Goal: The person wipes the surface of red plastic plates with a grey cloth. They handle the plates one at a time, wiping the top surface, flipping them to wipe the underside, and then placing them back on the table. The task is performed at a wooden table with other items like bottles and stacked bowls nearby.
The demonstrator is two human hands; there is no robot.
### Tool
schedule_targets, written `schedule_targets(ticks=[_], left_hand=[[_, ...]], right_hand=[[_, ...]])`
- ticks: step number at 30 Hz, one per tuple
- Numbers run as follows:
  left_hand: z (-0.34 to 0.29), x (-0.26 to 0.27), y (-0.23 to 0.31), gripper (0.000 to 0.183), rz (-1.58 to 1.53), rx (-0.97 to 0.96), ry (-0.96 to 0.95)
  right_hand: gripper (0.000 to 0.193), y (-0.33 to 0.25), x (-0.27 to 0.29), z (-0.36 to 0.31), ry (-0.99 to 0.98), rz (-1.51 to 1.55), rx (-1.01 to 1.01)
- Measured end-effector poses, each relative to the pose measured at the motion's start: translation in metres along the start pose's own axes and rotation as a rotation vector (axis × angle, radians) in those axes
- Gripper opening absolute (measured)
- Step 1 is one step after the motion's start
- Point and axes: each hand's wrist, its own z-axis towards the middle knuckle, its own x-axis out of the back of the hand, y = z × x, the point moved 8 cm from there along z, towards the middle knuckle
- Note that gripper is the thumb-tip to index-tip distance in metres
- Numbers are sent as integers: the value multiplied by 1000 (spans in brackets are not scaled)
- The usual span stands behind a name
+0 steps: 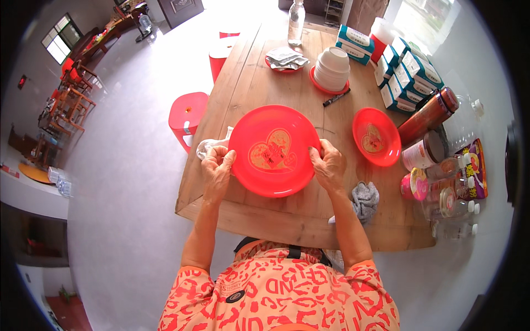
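Between my two hands is a round red plastic tray (259,179) with a gold heart pattern in its middle. My left hand (216,168) grips its left rim, thumb on top. The right rim is pinched by my right hand (329,164), thumb over the edge. A white cloth (205,148) lies on the wooden table just behind my left hand, partly hidden by it and the tray. To the right of my right hand rests a smaller red plate (391,139) with a similar heart. A crumpled grey cloth (365,202) lies beside my right forearm.
Farther back on the wooden table (243,71) stand stacked white bowls (333,65), a dish of foil packets (286,57), a clear bottle (296,25) and a black marker (336,99). Tissue packs (408,77), a copper flask (429,116) and several plastic bottles (455,207) line the right. Red stools (187,113) stand left.
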Motion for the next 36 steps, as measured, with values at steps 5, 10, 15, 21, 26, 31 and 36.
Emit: schedule_targets(ticks=[5,10,15,21,26,31,36], left_hand=[[-41,-21,-8,16,-167,33,-47],[-85,-60,-15,37,-270,291,-235],[-98,-64,-33,34,-318,344,-192],[-115,-85,-66,29,-241,356,-172],[-131,-116,-67,29,-145,254,-208],[-130,-140,-87,27,-43,209,-212],[-125,-151,-86,33,4,150,-196]], right_hand=[[13,34,20,-44,-5,290,64],[16,57,41,-89,24,280,13],[41,59,124,-105,250,-226,144],[50,103,98,-121,221,-742,285],[45,141,148,-136,497,-377,167],[51,76,163,-125,395,-332,378],[41,72,109,-146,68,-495,436]])
